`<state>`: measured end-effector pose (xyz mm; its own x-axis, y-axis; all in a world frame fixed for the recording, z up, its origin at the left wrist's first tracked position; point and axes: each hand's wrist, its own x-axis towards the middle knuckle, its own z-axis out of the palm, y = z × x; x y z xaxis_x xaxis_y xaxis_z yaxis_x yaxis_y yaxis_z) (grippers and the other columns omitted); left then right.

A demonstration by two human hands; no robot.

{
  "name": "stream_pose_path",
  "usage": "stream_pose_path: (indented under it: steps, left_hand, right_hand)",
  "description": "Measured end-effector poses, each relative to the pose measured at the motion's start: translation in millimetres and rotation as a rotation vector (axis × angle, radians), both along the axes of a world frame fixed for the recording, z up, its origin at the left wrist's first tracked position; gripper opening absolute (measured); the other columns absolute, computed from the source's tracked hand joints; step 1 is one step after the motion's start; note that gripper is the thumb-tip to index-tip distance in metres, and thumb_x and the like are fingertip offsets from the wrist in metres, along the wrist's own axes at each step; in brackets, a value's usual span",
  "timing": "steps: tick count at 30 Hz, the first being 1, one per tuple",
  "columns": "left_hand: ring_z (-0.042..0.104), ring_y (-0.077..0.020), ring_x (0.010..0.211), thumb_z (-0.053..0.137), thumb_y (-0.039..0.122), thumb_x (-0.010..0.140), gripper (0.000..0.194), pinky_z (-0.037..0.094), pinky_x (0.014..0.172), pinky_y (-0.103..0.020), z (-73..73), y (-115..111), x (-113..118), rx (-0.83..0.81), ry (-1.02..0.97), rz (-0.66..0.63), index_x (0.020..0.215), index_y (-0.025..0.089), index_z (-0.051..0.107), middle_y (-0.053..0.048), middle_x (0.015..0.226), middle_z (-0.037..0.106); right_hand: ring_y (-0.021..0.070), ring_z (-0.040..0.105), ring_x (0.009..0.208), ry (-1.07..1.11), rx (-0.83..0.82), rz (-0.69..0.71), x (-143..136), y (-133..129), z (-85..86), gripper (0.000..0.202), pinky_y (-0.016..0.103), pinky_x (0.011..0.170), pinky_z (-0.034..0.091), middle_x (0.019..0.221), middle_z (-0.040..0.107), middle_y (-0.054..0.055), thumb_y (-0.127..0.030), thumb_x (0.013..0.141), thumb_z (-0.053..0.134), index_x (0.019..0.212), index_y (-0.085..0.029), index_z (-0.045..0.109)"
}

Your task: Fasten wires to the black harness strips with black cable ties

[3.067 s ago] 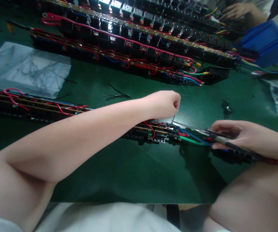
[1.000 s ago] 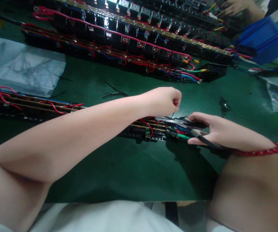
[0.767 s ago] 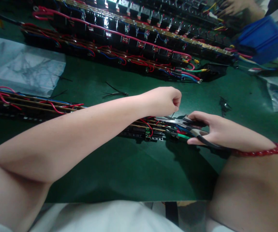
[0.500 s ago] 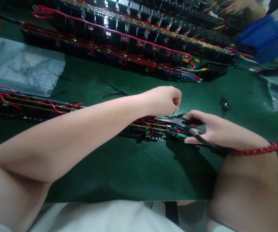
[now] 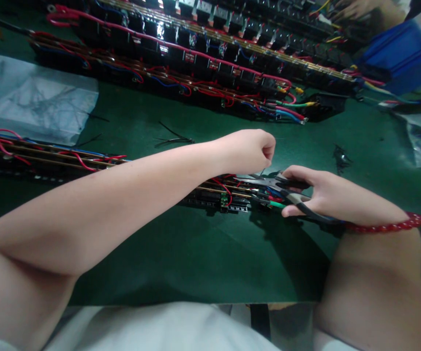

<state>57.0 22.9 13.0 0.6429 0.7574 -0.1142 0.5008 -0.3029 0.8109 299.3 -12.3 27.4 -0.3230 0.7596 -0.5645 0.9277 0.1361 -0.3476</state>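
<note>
My left hand [image 5: 249,151] is closed above the right end of a long wired strip assembly [image 5: 210,197]. A thin dark strand, seemingly a cable tie [image 5: 262,171], runs down from its fingers; its far end is hard to make out. My right hand [image 5: 316,192] holds a pair of pliers [image 5: 274,183], fingers and thumb around the dark handles. The metal jaws point left, just under my left fist, over the assembly's end. Red, blue and green wires [image 5: 276,204] come out there beneath the pliers. My left forearm hides the assembly's middle.
Loose black cable ties [image 5: 175,140] lie behind my left forearm. More fill a clear plastic bag [image 5: 30,105] at left. Several wired assemblies [image 5: 181,56] line the back. A blue bin [image 5: 400,58] and another person's hand [image 5: 356,9] are at the back right.
My right thumb has shifted slightly right and up on the plier handles. My left hand stays closed in nearly the same place.
</note>
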Motion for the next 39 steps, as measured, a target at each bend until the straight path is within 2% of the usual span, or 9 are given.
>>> stream_pose_path:
  steps: [9,16,27,34,39]
  left_hand:
    - [0.065,-0.0193,0.090,0.061,0.013,0.080,0.014,0.046,0.078,-0.029,-0.1,1.2,-0.3,0.002,0.013,-0.002,0.089,0.018,0.070,-0.003,0.090,0.072]
    - [0.065,-0.0165,0.087,0.061,0.013,0.082,0.011,0.044,0.074,-0.026,1.1,-0.4,0.1,0.001,0.034,0.007,0.087,0.019,0.069,0.000,0.087,0.072]
    - [0.066,-0.0163,0.085,0.062,0.011,0.081,0.013,0.046,0.073,-0.027,0.4,-1.7,1.1,0.006,0.032,0.042,0.083,0.021,0.070,0.001,0.087,0.073]
    - [0.066,-0.0148,0.082,0.061,0.013,0.086,0.011,0.046,0.072,-0.026,-0.6,-0.9,2.1,0.038,0.044,0.060,0.084,0.021,0.069,0.002,0.086,0.073]
    - [0.067,-0.0157,0.084,0.060,0.014,0.088,0.011,0.047,0.073,-0.026,-2.0,-0.7,3.1,0.070,0.039,0.085,0.083,0.020,0.068,0.000,0.089,0.074]
  right_hand:
    - [0.0397,0.066,0.099,0.009,0.007,0.008,3.7,-0.6,-0.2,0.062,0.051,0.083,0.052,0.107,0.073,0.006,-0.070,0.060,0.082,0.105,-0.032,0.062]
    - [0.0402,0.067,0.094,0.032,0.037,-0.015,4.0,-0.8,-5.3,0.068,0.054,0.080,0.054,0.104,0.074,0.006,-0.075,0.053,0.083,0.101,-0.031,0.063]
    - [0.0401,0.068,0.095,0.034,0.032,-0.012,5.7,-0.1,-5.3,0.068,0.055,0.082,0.055,0.105,0.074,0.007,-0.077,0.053,0.083,0.101,-0.032,0.063]
    - [0.0364,0.067,0.083,0.048,-0.005,-0.053,-2.3,-1.1,-3.5,0.062,0.049,0.072,0.053,0.088,0.072,0.008,-0.078,0.056,0.078,0.087,-0.027,0.061]
    - [0.0339,0.066,0.084,0.074,-0.021,-0.074,-4.3,-0.5,-0.5,0.063,0.046,0.073,0.052,0.090,0.072,0.009,-0.076,0.057,0.079,0.087,-0.024,0.062]
